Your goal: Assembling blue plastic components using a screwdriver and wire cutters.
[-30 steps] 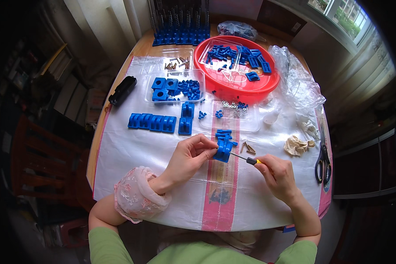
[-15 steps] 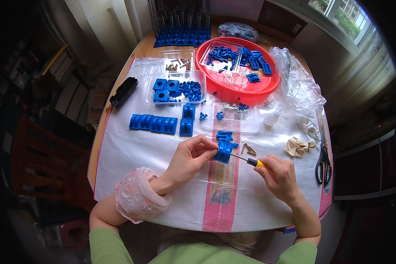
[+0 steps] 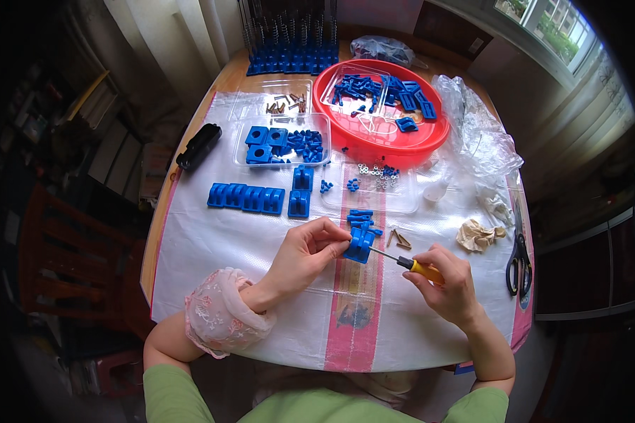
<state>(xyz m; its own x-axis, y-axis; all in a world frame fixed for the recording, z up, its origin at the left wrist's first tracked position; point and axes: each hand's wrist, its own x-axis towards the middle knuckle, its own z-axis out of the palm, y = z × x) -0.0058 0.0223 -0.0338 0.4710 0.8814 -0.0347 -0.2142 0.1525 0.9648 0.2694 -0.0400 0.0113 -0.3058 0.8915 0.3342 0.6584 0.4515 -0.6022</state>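
Observation:
My left hand (image 3: 305,252) pinches the left side of a blue plastic bracket (image 3: 359,248) with thumb and fingertips, just above the cloth. From the right, the thin shaft of a screwdriver (image 3: 427,273) meets the bracket's side; whether a screw sits at its tip cannot be made out. The yellow-and-black handle lies in the fingers of my right hand (image 3: 450,285). Directly behind the bracket is a small pile of blue plastic pieces (image 3: 360,218). A few brass-coloured screws (image 3: 401,241) lie to its right.
Finished-looking blue brackets (image 3: 245,199) line up at the left. Clear trays hold blue parts (image 3: 305,146) and screws (image 3: 275,108). A red basin (image 3: 430,143) stands behind, full of blue pieces. Black scissors (image 3: 518,264) and crumpled paper (image 3: 478,235) lie at the right.
The fingers of my right hand have loosened and shifted back along the screwdriver handle, so more yellow shows. My left hand and the bracket have barely moved.

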